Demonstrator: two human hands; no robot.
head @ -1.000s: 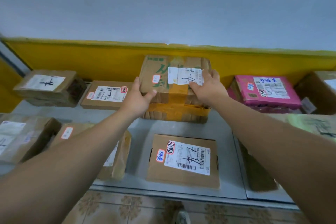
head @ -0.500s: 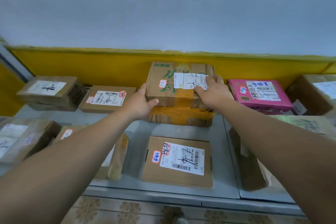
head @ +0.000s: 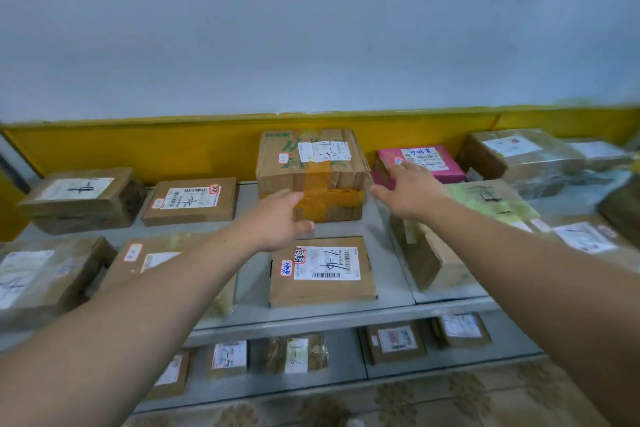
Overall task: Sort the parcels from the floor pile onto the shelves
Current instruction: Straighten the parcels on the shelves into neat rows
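Brown taped box [head: 311, 177] with green print; pink parcel [head: 420, 163]; yellow wall band [head: 138, 146].

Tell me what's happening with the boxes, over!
Left hand open, right hand open, both empty. Taped box resting on shelf, back row. Pink parcel close beside it.

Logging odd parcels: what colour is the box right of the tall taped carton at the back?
The box is pink; the head view shows it best.

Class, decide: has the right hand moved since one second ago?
Yes. The right hand has left the tall taped box label and drawn back rightward, now in front of the pink parcel.
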